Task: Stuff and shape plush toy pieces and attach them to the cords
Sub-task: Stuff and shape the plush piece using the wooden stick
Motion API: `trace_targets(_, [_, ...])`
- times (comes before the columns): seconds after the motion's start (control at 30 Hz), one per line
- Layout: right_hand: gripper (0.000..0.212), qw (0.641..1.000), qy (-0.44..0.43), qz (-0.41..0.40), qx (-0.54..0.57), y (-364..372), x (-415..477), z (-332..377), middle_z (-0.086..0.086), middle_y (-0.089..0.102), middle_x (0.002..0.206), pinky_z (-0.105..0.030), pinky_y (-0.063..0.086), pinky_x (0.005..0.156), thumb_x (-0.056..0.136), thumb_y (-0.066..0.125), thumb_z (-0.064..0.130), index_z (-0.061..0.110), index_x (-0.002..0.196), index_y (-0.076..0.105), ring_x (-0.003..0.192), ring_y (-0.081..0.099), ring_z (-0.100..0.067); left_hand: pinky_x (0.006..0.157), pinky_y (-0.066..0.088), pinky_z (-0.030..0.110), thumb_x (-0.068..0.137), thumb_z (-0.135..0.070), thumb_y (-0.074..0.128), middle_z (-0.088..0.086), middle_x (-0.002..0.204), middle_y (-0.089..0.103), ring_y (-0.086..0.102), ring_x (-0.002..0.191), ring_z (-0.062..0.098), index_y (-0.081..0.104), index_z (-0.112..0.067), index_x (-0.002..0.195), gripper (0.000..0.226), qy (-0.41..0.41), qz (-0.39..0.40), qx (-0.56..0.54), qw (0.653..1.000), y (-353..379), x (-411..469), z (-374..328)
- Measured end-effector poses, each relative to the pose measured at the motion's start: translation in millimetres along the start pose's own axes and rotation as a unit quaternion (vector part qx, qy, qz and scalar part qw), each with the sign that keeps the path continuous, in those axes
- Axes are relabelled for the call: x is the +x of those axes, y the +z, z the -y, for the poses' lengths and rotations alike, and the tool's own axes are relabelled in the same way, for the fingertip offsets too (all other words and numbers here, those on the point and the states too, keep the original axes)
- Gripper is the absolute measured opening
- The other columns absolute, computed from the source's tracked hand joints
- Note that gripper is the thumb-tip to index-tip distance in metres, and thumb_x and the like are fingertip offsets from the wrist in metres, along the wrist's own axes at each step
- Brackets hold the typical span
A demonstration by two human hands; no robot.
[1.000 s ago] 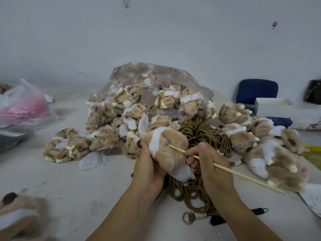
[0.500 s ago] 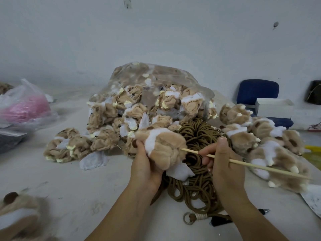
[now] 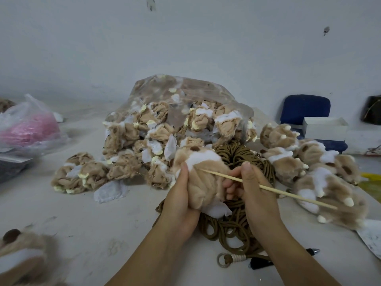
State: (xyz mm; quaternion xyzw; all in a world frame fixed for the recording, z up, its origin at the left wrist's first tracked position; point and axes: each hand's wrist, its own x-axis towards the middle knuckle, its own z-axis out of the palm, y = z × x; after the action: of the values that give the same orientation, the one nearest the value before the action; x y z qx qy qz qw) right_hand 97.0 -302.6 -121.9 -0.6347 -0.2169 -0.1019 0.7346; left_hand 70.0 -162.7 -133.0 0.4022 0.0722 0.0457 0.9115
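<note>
At the far left of the table (image 3: 99, 228) a thin bag of something pink (image 3: 28, 131) slumps. Beside it, limp unstuffed skins (image 3: 121, 170) in tan and white spill from a clear plastic sack (image 3: 185, 93). In front of that heap the left hand (image 3: 178, 201) wraps its fingers round the plush piece (image 3: 206, 176), thumb pressed near the white patch on top. The piece looks plump: tan fur, a white band, a dark brown spot, a white scrap hanging from its underside. It is held just above the coil of brown cords (image 3: 231, 230). The thin wooden stick (image 3: 288, 194) slants from low right up to the left, its tip touching the piece's upper side, so I reckon any push runs along that line toward the left thumb. The right hand (image 3: 255, 195) pinches the stick between thumb and fingers, close by the piece. Further right lie finished paws (image 3: 288, 168) with pale claws.
</note>
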Motion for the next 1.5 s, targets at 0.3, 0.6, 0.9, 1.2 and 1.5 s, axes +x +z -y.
trace_targets(0.3, [0.045, 0.996, -0.062, -0.023, -0.059, -6.4, -2.2, 2.4, -0.009, 0.063, 0.067, -0.022, 0.048, 0.053, 0.092, 0.037, 0.060, 0.027, 0.079, 0.064, 0.057, 0.057, -0.016, 0.085, 0.055, 0.038, 0.096, -0.053, 0.049, 0.012, 0.112, 0.074, 0.072, 0.102, 0.023, 0.063, -0.009, 0.123, 0.053, -0.012, -0.059, -0.063, 0.996, -1.5, 1.8, -5.8])
trace_targets(0.6, [0.017, 0.991, -0.059, 0.016, -0.119, -8.6, -2.2, -2.5, 0.012, 0.067, 0.091, -0.011, 0.049, 0.069, 0.090, 0.052, 0.050, 0.039, 0.093, 0.065, 0.083, 0.063, -0.001, 0.089, 0.058, 0.039, 0.101, -0.051, 0.036, 0.016, 0.125, 0.067, 0.066, 0.114, 0.027, 0.057, -0.008, 0.131, 0.057, 0.019, 0.022, -0.144, 0.989, -7.1, 3.7, -9.5])
trace_targets(0.9, [0.022, 0.990, 0.037, 0.076, -0.112, -6.4, -2.2, -13.9, 0.001, 0.064, 0.079, -0.024, 0.051, 0.060, 0.082, 0.058, 0.040, 0.019, 0.084, 0.056, 0.071, 0.060, -0.004, 0.081, 0.059, 0.031, 0.098, -0.054, 0.045, 0.008, 0.118, 0.072, 0.069, 0.110, 0.020, 0.066, -0.015, 0.123, 0.050, -0.017, 0.024, 0.026, 0.999, -2.0, -2.3, -2.4])
trace_targets(1.2, [0.039, 0.998, 0.031, 0.058, -0.018, -13.5, -2.1, -17.2, -0.020, 0.057, 0.072, -0.031, 0.047, 0.058, 0.086, 0.062, 0.052, 0.015, 0.078, 0.051, 0.064, 0.055, -0.023, 0.066, 0.044, 0.010, 0.086, -0.058, 0.058, -0.016, 0.087, 0.050, 0.054, 0.080, 0.000, 0.053, -0.033, 0.082, 0.025, 0.362, -0.064, 0.477, 0.798, 3.1, -10.9, 8.7])
trace_targets(1.5, [0.031, 0.995, 0.038, 0.087, -0.032, -11.3, -0.2, -12.6, -0.012, 0.061, 0.083, -0.041, 0.048, 0.072, 0.090, 0.049, 0.048, 0.020, 0.079, 0.057, 0.079, 0.060, -0.028, 0.067, 0.051, 0.031, 0.089, -0.031, 0.069, 0.003, 0.088, 0.069, 0.062, 0.075, 0.016, 0.065, -0.018, 0.099, 0.017, 0.106, 0.017, 0.350, 0.931, 3.1, -10.9, 9.1])
